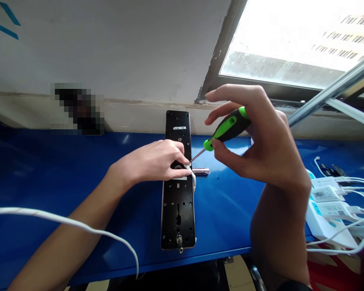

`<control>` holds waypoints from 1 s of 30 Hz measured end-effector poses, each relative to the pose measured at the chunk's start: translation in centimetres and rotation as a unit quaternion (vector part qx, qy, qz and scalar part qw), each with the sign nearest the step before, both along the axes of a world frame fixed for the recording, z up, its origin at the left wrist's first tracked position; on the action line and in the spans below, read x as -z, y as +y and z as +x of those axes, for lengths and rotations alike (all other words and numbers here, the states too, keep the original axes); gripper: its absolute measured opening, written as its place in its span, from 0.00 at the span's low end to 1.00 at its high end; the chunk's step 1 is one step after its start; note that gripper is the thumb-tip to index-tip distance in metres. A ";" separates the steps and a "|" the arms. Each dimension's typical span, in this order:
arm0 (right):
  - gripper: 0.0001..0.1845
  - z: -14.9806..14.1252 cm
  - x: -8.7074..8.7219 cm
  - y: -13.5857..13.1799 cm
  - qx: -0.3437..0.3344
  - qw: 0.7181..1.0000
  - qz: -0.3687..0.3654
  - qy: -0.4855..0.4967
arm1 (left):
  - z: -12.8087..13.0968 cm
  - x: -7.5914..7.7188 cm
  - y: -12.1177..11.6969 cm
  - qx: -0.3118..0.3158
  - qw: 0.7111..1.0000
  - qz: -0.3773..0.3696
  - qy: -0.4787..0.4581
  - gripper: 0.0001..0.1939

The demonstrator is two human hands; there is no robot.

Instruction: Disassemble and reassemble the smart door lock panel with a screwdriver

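A long black lock panel [178,210] lies flat on the blue bench [48,182], running away from me. My left hand [154,161] rests across its middle, fingers curled and pressing down on the panel beside a white strip [193,182]. My right hand [255,141] grips a screwdriver with a green and black handle [229,128]. Its thin shaft slants down to the left, and the tip meets the panel just under my left fingertips. A small shiny cylinder [202,171] lies on the bench right of the panel.
Several white chargers and cables [330,202] crowd the right end of the bench. A white cable [63,221] loops across my left forearm. A wall and a window [291,36] stand behind the bench. A metal rail [336,91] slants in at upper right.
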State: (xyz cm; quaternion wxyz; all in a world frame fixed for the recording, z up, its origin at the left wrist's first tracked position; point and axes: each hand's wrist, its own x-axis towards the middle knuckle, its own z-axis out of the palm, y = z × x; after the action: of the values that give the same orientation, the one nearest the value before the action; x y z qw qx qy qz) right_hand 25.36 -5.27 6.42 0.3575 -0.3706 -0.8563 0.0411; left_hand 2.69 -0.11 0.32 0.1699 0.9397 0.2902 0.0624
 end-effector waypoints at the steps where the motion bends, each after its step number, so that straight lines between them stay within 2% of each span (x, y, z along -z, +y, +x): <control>1: 0.34 0.0 0.0 0.0 0.012 1.000 0.000 -0.004 | 0.0 0.0 0.0 0.000 1.000 -0.001 -0.001 0.19; 5: 0.28 0.1 0.3 0.2 0.055 0.998 0.024 -0.002 | 0.0 0.1 0.0 0.001 1.000 0.000 -0.005 0.20; 11: 0.38 -0.1 -0.1 0.0 -0.023 1.000 0.004 0.008 | -0.1 0.0 -0.1 -0.001 1.000 -0.001 0.000 0.19; 16: 0.28 0.0 0.1 0.0 0.050 0.999 0.009 0.001 | 0.0 0.0 -0.1 -0.002 1.000 0.000 -0.001 0.19; 18: 0.29 0.0 0.1 0.0 0.042 0.999 0.009 0.007 | 0.0 0.0 -0.1 -0.004 1.000 -0.001 0.001 0.20; 21: 0.34 0.0 0.2 0.1 -0.004 1.000 0.004 0.014 | 0.0 0.0 -0.1 -0.004 1.000 -0.002 0.004 0.20; 26: 0.27 0.0 0.3 0.2 0.043 0.998 0.035 -0.004 | -0.1 0.1 -0.1 -0.003 1.000 -0.006 -0.005 0.20; 30: 0.30 0.0 0.0 0.0 0.023 1.000 0.002 0.008 | -0.2 0.2 0.0 -0.005 1.000 -0.009 -0.004 0.20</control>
State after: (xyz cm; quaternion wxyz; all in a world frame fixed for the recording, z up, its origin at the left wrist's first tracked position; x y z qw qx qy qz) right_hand 25.38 -5.23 6.45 0.3656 -0.3888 -0.8450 0.0338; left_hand 2.50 -0.10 0.14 0.1792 0.9363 0.2950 0.0642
